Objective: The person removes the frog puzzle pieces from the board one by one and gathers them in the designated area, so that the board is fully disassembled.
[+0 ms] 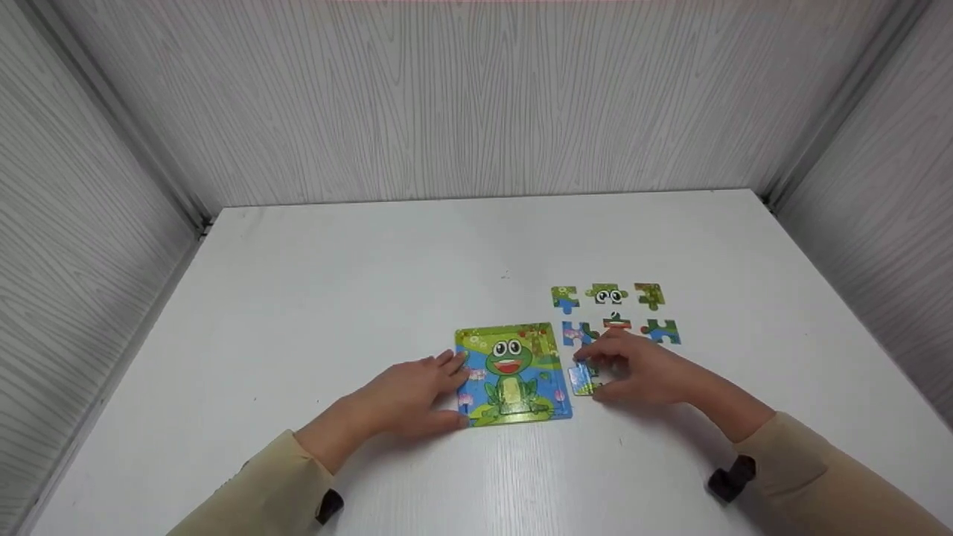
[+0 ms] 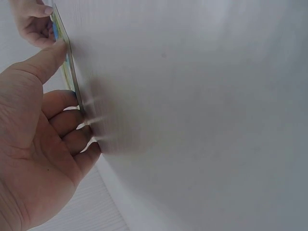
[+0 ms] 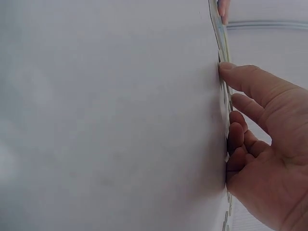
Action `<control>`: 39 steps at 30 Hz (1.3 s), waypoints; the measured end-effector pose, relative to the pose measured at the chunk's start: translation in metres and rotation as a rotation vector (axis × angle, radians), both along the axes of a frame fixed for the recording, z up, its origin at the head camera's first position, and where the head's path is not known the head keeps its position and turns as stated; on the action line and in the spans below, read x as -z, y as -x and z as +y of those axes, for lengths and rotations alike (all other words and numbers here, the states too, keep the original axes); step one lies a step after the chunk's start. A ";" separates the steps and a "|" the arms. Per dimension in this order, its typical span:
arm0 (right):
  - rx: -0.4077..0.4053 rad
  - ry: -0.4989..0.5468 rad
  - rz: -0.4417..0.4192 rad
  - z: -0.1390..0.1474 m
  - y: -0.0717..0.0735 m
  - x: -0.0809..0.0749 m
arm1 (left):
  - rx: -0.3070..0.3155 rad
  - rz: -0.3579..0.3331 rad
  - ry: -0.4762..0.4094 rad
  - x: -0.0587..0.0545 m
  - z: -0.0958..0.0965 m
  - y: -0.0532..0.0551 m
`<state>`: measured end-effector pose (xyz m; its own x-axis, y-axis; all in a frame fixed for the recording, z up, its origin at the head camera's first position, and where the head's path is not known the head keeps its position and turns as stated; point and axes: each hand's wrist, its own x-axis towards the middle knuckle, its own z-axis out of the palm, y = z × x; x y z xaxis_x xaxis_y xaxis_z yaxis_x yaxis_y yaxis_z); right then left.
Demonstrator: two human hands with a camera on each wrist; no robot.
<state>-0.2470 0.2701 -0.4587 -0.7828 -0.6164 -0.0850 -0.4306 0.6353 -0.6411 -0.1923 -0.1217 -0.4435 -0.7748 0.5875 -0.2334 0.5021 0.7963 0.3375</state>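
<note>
A square frog puzzle board (image 1: 514, 376) with a raised border lies flat on the table, its green frog picture facing up. My left hand (image 1: 417, 391) rests at its left edge, fingertips and thumb touching the rim; the left wrist view shows this hand (image 2: 48, 125) along the board's thin edge. Just right of the board, my right hand (image 1: 644, 368) pinches a blue puzzle piece (image 1: 580, 378) between thumb and forefinger, low on the table. In the right wrist view the right hand (image 3: 269, 130) has its fingertips down at table level. Anything under its palm is hidden.
Loose pieces lie in rows beyond my right hand: a corner piece (image 1: 565, 298), a piece with frog eyes (image 1: 607, 295), a green piece (image 1: 650, 295), a mouth piece (image 1: 616, 322) and a blue-green piece (image 1: 661, 330). Wood-grain panels (image 1: 476, 97) wall the white table (image 1: 335, 275).
</note>
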 end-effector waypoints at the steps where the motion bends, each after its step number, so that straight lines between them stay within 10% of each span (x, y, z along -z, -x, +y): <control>1: -0.001 0.001 0.001 0.000 0.000 0.000 | -0.002 -0.002 -0.001 0.000 0.000 0.000; 18: 0.038 -0.005 -0.021 -0.004 -0.004 -0.006 | -0.023 -0.020 0.026 0.001 0.001 0.001; 39: -0.157 0.062 0.003 -0.077 -0.012 -0.031 | 0.003 -0.010 0.020 0.000 0.001 0.001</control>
<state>-0.2353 0.1928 -0.4282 -0.6769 -0.7350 -0.0407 -0.5232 0.5193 -0.6757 -0.1935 -0.1205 -0.4435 -0.7705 0.5853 -0.2526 0.5016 0.8012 0.3264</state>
